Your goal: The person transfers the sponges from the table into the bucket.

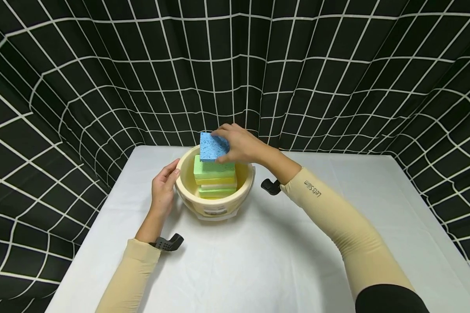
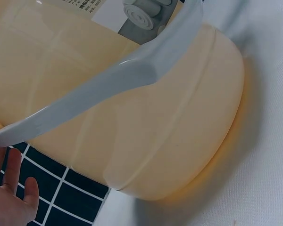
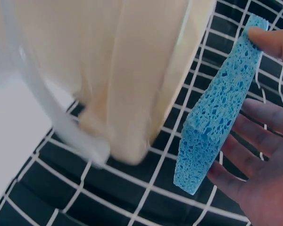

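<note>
A blue sponge (image 1: 212, 147) with a pitted surface is gripped by my right hand (image 1: 240, 142), thumb on one edge and fingers on the opposite one. In the right wrist view the sponge (image 3: 217, 108) stands on a slant, apart from the bucket. Below it, in the head view, a stack of sponges (image 1: 215, 173) in green, yellow and white sits inside a cream bucket (image 1: 215, 203). My left hand (image 1: 164, 184) touches the bucket's left rim, its thumb near the edge. In the left wrist view my left hand (image 2: 12, 193) shows only partly, at the lower left.
The bucket stands on a white-covered table (image 1: 282, 256). A pale handle (image 2: 104, 82) hangs across its side, near a printed label (image 2: 137, 19). Black cloth with a white grid (image 1: 235, 65) hangs behind and at both sides. Each wrist wears a dark camera mount (image 1: 170, 242).
</note>
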A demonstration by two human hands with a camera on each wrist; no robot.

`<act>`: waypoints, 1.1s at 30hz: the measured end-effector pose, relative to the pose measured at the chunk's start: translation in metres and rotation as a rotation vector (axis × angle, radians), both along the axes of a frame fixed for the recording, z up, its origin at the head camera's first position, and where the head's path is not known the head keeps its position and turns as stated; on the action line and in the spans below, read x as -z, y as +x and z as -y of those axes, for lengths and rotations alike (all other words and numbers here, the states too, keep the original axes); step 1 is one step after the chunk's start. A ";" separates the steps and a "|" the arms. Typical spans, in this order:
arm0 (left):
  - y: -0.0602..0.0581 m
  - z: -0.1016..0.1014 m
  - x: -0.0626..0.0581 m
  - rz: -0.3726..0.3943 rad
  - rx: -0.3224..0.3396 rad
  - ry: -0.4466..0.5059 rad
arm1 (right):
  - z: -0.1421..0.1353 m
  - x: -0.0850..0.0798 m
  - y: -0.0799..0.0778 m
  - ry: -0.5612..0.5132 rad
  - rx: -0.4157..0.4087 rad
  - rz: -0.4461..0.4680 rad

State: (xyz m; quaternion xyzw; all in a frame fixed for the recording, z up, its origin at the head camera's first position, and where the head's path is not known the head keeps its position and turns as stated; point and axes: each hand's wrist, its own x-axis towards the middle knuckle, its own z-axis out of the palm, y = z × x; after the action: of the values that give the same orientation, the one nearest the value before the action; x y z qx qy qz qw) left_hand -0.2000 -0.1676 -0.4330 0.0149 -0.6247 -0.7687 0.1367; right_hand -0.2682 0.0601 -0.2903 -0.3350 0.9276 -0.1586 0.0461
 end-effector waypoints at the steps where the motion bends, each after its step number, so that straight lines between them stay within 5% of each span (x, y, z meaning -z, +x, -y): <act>1: 0.000 0.000 0.000 -0.001 0.000 0.002 | 0.003 0.001 0.001 0.010 -0.015 0.008; 13: 0.000 -0.001 0.001 -0.015 0.007 0.000 | 0.027 0.021 0.012 0.099 -0.130 -0.022; 33: 0.000 -0.002 0.000 -0.021 -0.004 0.010 | 0.028 0.033 0.008 0.125 -0.123 -0.003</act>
State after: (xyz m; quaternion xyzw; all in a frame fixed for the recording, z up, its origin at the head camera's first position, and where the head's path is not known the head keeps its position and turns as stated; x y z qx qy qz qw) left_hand -0.2001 -0.1655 -0.4333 0.0086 -0.6194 -0.7715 0.1448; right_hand -0.2603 0.0316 -0.3234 -0.3880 0.9135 -0.0966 0.0753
